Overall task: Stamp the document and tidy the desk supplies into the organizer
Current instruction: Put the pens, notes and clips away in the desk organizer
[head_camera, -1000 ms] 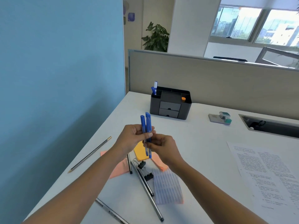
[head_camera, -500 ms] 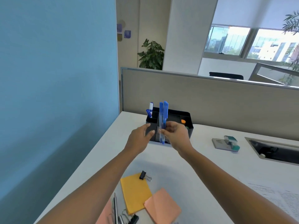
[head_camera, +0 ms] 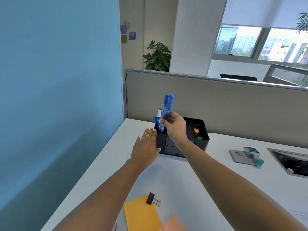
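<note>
Right hand (head_camera: 175, 126) pinching two blue pens (head_camera: 166, 112) upright, tips entering organizer (head_camera: 199, 124) — left hand (head_camera: 146, 147) resting flat-fingered against its side.

— Any writing you can read?
— Only a small dark word on the flat grey stamp base (head_camera: 238, 155), at the right of the frame. Its letters are too blurred to make out.

The white desk (head_camera: 191, 179) carries a black organizer (head_camera: 200, 144), a stamp (head_camera: 246, 155), a binder clip (head_camera: 152, 199) and a yellow pad (head_camera: 141, 214).
</note>
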The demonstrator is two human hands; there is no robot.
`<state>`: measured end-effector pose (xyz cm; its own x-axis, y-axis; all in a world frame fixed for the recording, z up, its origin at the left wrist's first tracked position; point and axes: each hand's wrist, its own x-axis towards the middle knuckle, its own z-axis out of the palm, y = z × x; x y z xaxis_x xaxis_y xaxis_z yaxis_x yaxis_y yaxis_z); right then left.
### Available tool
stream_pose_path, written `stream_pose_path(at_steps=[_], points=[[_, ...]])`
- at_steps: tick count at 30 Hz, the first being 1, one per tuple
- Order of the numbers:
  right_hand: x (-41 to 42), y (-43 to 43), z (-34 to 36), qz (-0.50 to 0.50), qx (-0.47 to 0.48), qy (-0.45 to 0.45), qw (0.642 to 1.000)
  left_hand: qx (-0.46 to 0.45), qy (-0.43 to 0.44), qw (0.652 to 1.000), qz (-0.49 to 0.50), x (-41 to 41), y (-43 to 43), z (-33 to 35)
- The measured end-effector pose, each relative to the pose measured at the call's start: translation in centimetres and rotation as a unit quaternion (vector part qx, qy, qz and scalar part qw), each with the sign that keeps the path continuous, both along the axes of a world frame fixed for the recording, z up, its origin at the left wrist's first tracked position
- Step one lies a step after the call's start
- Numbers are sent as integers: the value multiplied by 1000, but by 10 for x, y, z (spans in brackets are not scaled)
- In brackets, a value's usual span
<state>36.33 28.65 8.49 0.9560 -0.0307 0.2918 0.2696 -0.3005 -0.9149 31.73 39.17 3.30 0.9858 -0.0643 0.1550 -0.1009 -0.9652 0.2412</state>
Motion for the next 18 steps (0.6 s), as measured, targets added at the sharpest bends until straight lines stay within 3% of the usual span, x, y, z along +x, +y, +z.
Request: stream_pose_path(at_steps=[7, 18], points=[[10, 7, -20, 32, -155, 0, 987, 17, -14, 1000, -2, 2, 3, -1], [6, 6, -26, 50, -228, -16, 972, -2, -10, 1000, 1, 3, -1, -5]])
